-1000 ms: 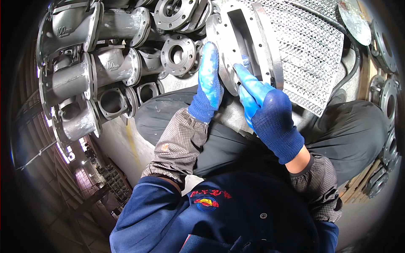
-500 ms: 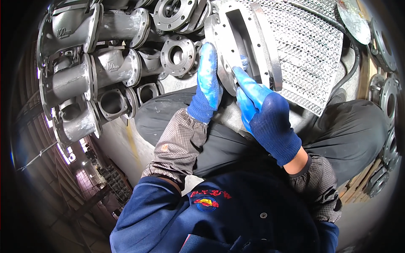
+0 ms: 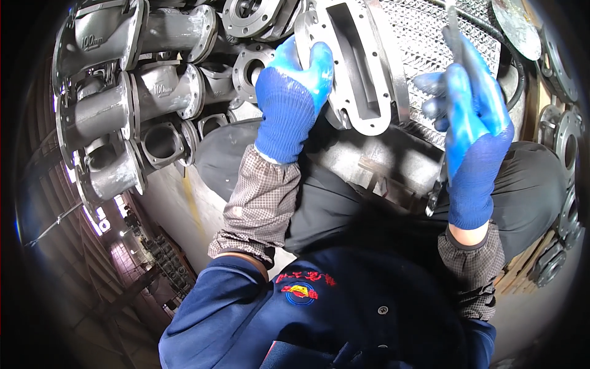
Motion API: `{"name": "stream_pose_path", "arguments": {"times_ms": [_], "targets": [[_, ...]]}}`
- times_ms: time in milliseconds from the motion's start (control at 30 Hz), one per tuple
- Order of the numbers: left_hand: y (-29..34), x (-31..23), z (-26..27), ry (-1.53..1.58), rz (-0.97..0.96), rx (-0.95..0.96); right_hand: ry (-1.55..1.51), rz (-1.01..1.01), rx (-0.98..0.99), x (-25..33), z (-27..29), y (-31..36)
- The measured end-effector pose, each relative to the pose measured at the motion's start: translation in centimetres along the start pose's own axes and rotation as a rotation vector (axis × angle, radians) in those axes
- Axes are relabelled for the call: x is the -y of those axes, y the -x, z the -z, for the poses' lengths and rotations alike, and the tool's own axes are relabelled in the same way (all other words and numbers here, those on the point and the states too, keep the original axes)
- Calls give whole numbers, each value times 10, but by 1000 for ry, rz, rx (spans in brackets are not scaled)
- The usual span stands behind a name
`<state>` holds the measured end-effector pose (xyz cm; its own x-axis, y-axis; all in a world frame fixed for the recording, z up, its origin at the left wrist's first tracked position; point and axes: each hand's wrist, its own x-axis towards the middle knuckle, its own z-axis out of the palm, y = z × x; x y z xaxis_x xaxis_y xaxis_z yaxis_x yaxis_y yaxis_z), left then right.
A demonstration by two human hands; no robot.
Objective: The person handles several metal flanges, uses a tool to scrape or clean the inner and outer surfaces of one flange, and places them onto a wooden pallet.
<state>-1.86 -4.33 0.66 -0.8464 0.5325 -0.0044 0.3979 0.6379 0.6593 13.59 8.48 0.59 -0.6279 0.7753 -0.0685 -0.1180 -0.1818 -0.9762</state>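
Observation:
A grey metal valve body [image 3: 373,127] stands in front of me, its oblong flange with bolt holes and a deep slot facing up. My left hand [image 3: 295,80], in a blue coated glove, is closed on the rim at its left side, thumb over the edge. To the right of the casting, apart from it, my right hand [image 3: 476,117] is raised in a matching glove. A long thin metal tool [image 3: 453,37] is gripped in it, pointing away from me. The tool's blade is smeared by motion, so its exact kind is unclear; a shiny end shows below the hand.
Stacked flanged pipe castings [image 3: 163,89] fill the left. A ridged metal plate [image 3: 418,37] lies behind the valve body, with a black cable [image 3: 519,86] along its right. More flanged castings [image 3: 565,144] stand at the far right. My legs are folded on both sides.
My right hand has left the slot and moved right, now with the thin tool in it. My left hand has shifted from lying along the casting's side to gripping its rim.

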Motion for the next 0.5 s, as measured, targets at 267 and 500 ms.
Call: {"name": "stream_pose_path", "arguments": {"times_ms": [267, 500], "targets": [[16, -4, 0, 430, 126, 156, 56, -17, -56, -15, 28, -6], [23, 41, -21, 1040, 317, 257, -127, -141, -111, -64, -2, -21]]}}
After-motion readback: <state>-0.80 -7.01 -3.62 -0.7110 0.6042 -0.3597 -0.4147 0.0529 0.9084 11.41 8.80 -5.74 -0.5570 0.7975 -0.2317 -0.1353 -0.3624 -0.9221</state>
